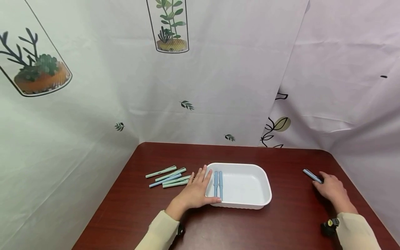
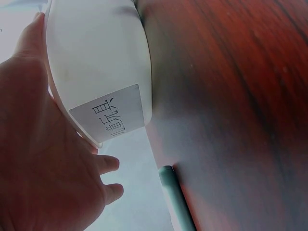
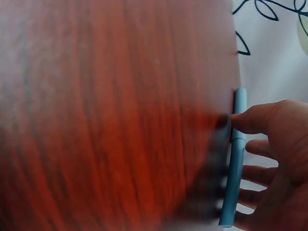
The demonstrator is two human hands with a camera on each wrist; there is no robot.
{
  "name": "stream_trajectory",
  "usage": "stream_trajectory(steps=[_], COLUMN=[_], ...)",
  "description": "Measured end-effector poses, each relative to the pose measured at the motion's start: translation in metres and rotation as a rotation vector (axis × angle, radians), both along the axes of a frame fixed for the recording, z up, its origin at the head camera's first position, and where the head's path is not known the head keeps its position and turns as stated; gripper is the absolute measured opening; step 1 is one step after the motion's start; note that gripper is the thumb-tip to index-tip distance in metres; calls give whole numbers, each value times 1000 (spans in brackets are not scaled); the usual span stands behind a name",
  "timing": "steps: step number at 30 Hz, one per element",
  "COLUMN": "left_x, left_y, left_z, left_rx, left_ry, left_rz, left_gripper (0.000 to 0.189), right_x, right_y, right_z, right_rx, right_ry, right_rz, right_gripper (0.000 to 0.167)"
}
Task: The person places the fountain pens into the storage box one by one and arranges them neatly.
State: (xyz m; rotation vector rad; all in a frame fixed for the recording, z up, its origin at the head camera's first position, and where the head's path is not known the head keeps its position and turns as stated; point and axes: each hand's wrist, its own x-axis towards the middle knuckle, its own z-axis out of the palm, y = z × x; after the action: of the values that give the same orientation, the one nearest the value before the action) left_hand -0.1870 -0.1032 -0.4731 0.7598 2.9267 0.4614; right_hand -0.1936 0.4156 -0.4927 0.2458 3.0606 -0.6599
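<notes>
My left hand (image 1: 196,191) lies spread over the left end of a white plastic tray (image 1: 242,205), its fingers straight along the rim and its thumb on the front edge. The left wrist view shows the tray's outer wall with a printed label (image 2: 111,111). Inside the tray, two blue pens (image 1: 221,184) lie side by side against the left wall. Far to the right, my right hand (image 1: 333,189) holds a blue pen (image 1: 311,175) by one end. In the right wrist view, my thumb crosses this pen (image 3: 234,178) with the fingers behind it.
Left of the tray lies a loose group of pale green pens (image 1: 160,172) with one blue pen (image 1: 165,180) among them. The dark red-brown table (image 1: 290,215) backs onto a hanging white printed cloth (image 1: 218,86).
</notes>
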Motion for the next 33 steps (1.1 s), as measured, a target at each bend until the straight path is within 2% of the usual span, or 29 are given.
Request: stream_trajectory(steps=[8, 14, 20, 23, 28, 33], left_x=[-1, -1, -1, -1, -1, -1], left_y=[0, 1, 1, 1, 1, 1], left_z=[-1, -1, -2, -2, -1, 0], left_rx=[-6, 8, 0, 4, 5, 3], left_ry=[0, -7, -7, -12, -17, -23], left_rz=[2, -2, 0, -1, 0, 9], left_gripper=[112, 112, 112, 112, 112, 112], right_x=[-1, 0, -3, -1, 2, 2], right_y=[-1, -4, -6, -13, -32, -50], right_z=[-5, 0, 6, 8, 15, 26], right_rx=[21, 38, 77, 60, -24, -103], right_ry=[-11, 9, 12, 18, 98, 178], right_rz=[-12, -24, 5, -10, -49, -18], right_gripper=[56, 41, 34, 37, 40, 38])
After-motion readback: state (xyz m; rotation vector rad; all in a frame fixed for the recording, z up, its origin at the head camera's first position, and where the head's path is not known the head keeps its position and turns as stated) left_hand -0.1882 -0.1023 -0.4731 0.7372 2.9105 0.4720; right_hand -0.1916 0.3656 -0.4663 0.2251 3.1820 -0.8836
